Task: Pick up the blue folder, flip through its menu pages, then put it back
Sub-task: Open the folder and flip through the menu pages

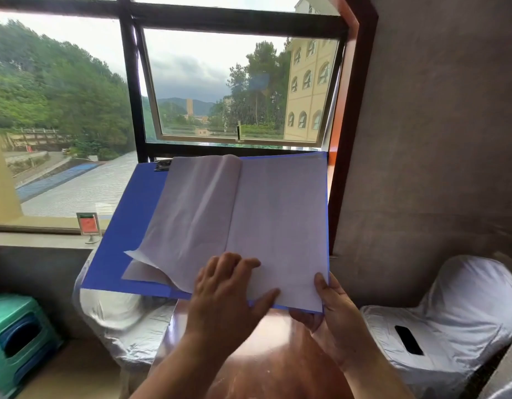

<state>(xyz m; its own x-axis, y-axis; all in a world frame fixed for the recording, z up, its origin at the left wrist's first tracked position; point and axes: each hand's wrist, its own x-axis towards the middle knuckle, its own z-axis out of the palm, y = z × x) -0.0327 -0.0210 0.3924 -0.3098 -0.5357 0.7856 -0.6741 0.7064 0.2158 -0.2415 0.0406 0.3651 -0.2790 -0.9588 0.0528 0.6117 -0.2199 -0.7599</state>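
Blue folder (pixel 128 226) open, spine pointing away | right hand (pixel 332 309) grip holds near edge | left hand (pixel 228 289) flat on pages (pixel 277 211)

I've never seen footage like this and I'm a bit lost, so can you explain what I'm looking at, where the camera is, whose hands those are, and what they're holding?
There is one picture, taken by a wide-angle camera worn on a person's head, looking forward and down. That is why the window bends at the edges and two bare arms reach in from below. There is no machine here.

The hands hold an open blue plastic folder of white paper pages up in front of the window. The right hand grips the folder's lower right corner, thumb on top. The left hand rests its fingers on the pages near the lower middle, with turned pages curling over to the left.

Below is a glossy reddish-brown table, with white-covered chairs on either side and a green plastic stool on the far left.
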